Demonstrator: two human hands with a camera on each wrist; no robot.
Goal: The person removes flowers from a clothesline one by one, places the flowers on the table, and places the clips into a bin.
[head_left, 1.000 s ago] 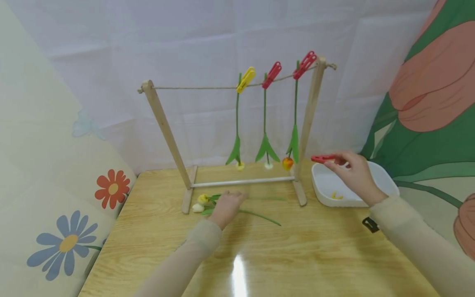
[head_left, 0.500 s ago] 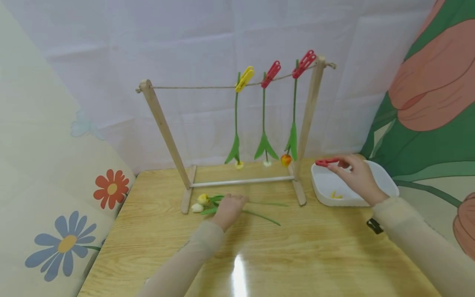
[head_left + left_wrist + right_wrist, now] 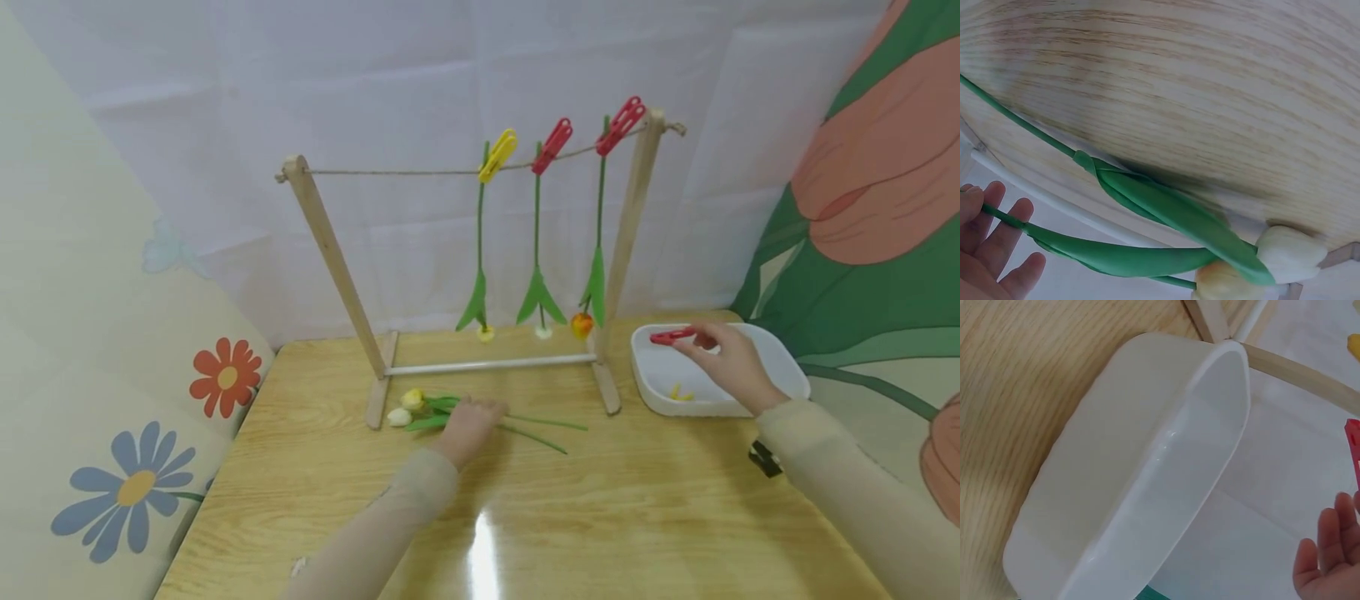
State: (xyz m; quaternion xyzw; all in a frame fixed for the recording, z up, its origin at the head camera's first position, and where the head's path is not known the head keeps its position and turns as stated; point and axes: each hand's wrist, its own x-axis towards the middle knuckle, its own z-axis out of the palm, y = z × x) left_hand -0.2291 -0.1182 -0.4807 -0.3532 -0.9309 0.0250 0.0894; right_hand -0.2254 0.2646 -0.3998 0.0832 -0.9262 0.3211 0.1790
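Observation:
Near the rack's foot, my left hand point(image 3: 471, 427) pinches the green stem of a yellow tulip point(image 3: 412, 399) between thumb and fingers, as the left wrist view shows. Beside it on the table lies a white tulip point(image 3: 1291, 255), its stem free of the fingers. My right hand point(image 3: 733, 367) holds a red clothespin point(image 3: 670, 336) by one end, over the white tub point(image 3: 797, 392). Part of that hand and pin is cut off in the right wrist view. Small yellow pieces point(image 3: 681, 393) lie inside the tub.
A wooden rack point(image 3: 333, 258) carries a string point(image 3: 397, 172). Three tulips hang head down from it, under a yellow clothespin point(image 3: 498, 156) and two red clothespins point(image 3: 552, 147). A black object point(image 3: 765, 458) shows by the right sleeve. White cloth point(image 3: 375, 75) hangs behind.
My right hand has lowered slightly and shifted right with the red clothespin. The left hand has moved a little right and toward me, and the yellow tulip's stem has shifted with it.

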